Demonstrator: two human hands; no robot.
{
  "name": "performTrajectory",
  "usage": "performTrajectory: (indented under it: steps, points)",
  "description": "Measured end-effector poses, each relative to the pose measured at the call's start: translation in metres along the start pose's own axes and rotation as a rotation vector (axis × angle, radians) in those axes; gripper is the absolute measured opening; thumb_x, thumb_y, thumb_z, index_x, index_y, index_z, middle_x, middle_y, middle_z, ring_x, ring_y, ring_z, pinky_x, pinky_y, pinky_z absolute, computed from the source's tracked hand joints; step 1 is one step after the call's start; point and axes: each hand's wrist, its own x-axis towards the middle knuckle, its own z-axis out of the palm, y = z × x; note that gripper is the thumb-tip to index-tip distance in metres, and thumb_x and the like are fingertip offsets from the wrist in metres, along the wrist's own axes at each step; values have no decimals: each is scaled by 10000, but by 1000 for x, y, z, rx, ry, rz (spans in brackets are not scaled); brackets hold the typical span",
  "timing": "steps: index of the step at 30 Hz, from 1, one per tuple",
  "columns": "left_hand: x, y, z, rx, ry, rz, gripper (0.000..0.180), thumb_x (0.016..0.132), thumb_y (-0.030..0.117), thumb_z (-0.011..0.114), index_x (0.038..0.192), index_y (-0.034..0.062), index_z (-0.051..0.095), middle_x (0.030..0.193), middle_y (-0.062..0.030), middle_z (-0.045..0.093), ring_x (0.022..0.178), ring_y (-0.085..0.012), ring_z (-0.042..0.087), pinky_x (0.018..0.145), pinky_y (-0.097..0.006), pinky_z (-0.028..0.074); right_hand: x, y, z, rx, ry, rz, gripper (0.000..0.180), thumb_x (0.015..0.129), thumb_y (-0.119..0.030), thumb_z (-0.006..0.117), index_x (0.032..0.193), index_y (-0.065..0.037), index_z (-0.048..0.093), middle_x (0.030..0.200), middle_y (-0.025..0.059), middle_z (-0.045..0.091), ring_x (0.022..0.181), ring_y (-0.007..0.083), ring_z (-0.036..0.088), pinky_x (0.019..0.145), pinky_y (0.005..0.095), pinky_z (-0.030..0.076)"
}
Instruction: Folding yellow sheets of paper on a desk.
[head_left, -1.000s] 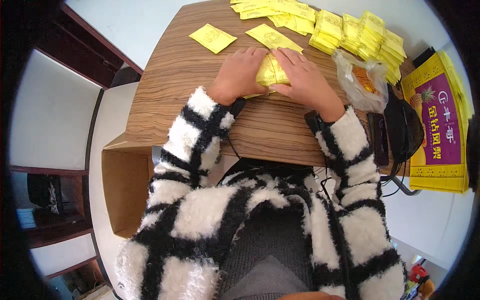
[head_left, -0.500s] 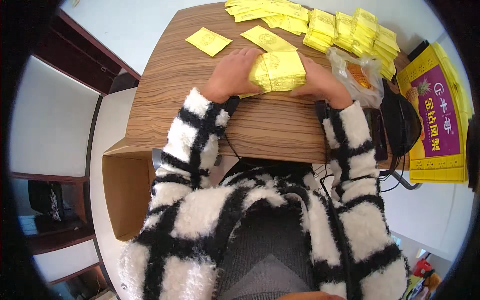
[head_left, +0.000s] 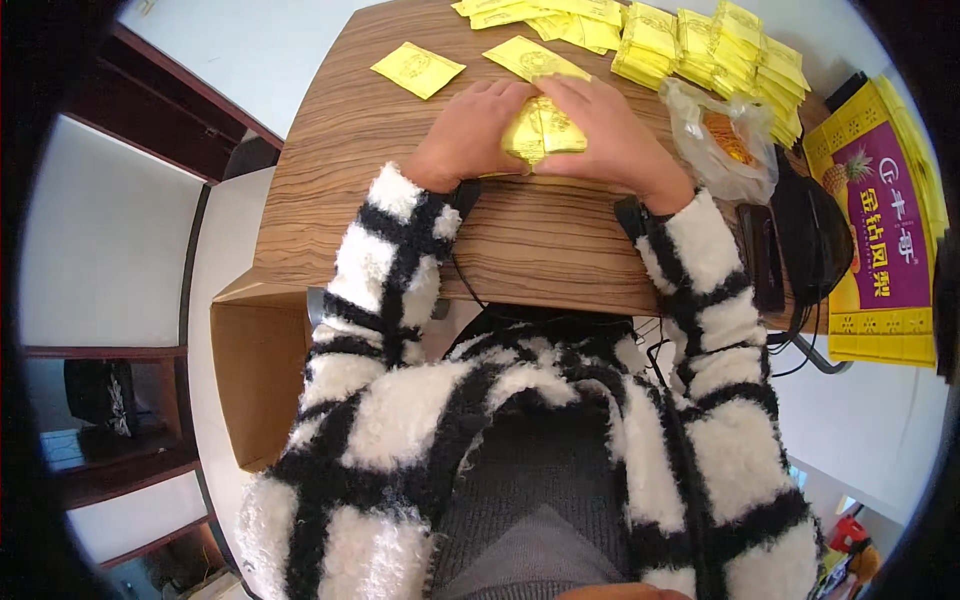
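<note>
A thick stack of yellow paper packets [head_left: 545,128] with dark print sits at the far middle of the wooden table, clasped between my two hands. My left hand [head_left: 470,130] is closed along its left side. From the right, my right hand [head_left: 615,135] wraps over it, the fingers reaching across the far edge and the thumb along the near side. A thin line crosses the stack's top near its middle, perhaps a band. Just beyond my fingers lies one loose yellow packet [head_left: 530,58], partly covered by my right hand. Another single packet [head_left: 418,69] rests farther left.
Several piles of yellow packets [head_left: 650,40] fill the far right. A clear plastic bag [head_left: 700,120] with orange rubber bands lies right of my hands. Beside it are a dark phone [head_left: 762,255], a black bag [head_left: 815,235] and a yellow-purple carton [head_left: 880,220]. An open cardboard box [head_left: 258,380] stands below left.
My right hand has moved left and over the stack, covering more of its top and right side. My left hand stays at the left side. The view has shifted slightly.
</note>
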Motion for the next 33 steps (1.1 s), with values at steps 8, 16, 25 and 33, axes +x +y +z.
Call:
performTrajectory:
  steps: [8,16,25,33]
  points:
    - [-8,-21,-4,-70,-48,-69,884,601,388,871,1315,48,475,1255,-186,561,1189,-348,522,1010,-402,427,-1,-13,10,-86,-86,128,875,739,-466,750,1414,-42,389,1291,185,521,1202,368,487,1036,445,365]
    - [-16,-40,-21,-646,-26,-199,872,794,474,749,1412,-20,383,1351,-183,506,1253,-281,482,1048,-360,389,0,-21,5,-90,-102,175,868,736,-451,759,1407,-42,392,1309,187,506,1217,373,474,1040,455,356]
    - [-18,-59,-3,-861,-11,-518,530,950,414,594,1216,-42,553,1092,-110,631,995,-164,585,834,-287,468,2,-26,5,-44,-93,177,824,763,-435,733,1399,-27,401,1316,186,506,1214,380,474,1045,455,347]
    - [-19,-61,12,-756,32,-428,510,971,433,544,1113,-54,597,995,-123,640,962,-200,607,803,-305,472,3,-25,11,-13,-56,167,688,880,-432,629,1376,-2,424,1279,195,531,1184,377,494,1022,447,364]
